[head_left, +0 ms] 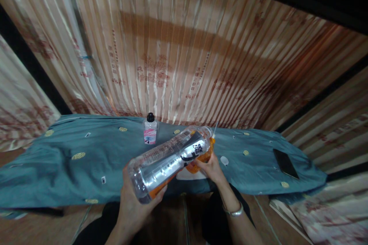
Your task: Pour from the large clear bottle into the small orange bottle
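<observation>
Left hand (pixel 133 208): fingers curled around the base end of a large clear bottle (pixel 169 162), held tilted over the bed (pixel 94 172). Right hand (pixel 215 171): closed on an orange bottle (pixel 206 157), partly hidden beside the clear bottle's neck; whether the necks touch cannot be told. Beyond, a small pink-labelled bottle (pixel 150 132) stands upright on the bed; a flat black object (pixel 285 164) lies far right. Curtains (pixel 172 46) hang behind.

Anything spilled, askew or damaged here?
Nothing clearly odd: no visible spill or damage. The large clear plastic bottle with silver label is slanted, but held in the left hand's grip; the pink-labelled, black-capped bottle stands upright.
</observation>
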Tool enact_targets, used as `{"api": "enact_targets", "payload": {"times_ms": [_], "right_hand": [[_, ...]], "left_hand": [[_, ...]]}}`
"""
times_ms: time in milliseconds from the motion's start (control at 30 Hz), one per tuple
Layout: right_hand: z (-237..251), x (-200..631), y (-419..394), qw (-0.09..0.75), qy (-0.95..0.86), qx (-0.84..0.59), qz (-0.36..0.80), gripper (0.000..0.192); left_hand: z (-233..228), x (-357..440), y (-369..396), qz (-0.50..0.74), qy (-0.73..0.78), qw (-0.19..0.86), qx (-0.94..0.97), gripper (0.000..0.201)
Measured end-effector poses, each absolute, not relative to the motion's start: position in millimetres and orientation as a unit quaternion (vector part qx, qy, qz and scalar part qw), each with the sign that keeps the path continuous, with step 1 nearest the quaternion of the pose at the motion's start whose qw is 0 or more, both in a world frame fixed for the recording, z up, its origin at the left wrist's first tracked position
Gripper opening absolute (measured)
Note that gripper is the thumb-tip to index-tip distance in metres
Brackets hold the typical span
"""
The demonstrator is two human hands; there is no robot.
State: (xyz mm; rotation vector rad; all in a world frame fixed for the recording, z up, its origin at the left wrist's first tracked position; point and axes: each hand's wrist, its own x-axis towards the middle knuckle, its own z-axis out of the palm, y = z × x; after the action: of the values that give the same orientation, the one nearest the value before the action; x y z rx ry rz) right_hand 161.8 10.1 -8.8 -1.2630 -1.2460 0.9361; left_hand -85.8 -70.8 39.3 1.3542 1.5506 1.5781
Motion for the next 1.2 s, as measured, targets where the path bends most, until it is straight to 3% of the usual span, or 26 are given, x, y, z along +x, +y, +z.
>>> {"api": "enact_targets", "payload": {"times_ms": [1200], "right_hand": [[-2.7, 159.1, 10.4, 0.537, -0.519, -0.533, 0.397, 0.049]], "left_hand": [[31.5, -92.7, -67.4, 0.574, 0.568, 0.241, 0.538, 0.077]]}}
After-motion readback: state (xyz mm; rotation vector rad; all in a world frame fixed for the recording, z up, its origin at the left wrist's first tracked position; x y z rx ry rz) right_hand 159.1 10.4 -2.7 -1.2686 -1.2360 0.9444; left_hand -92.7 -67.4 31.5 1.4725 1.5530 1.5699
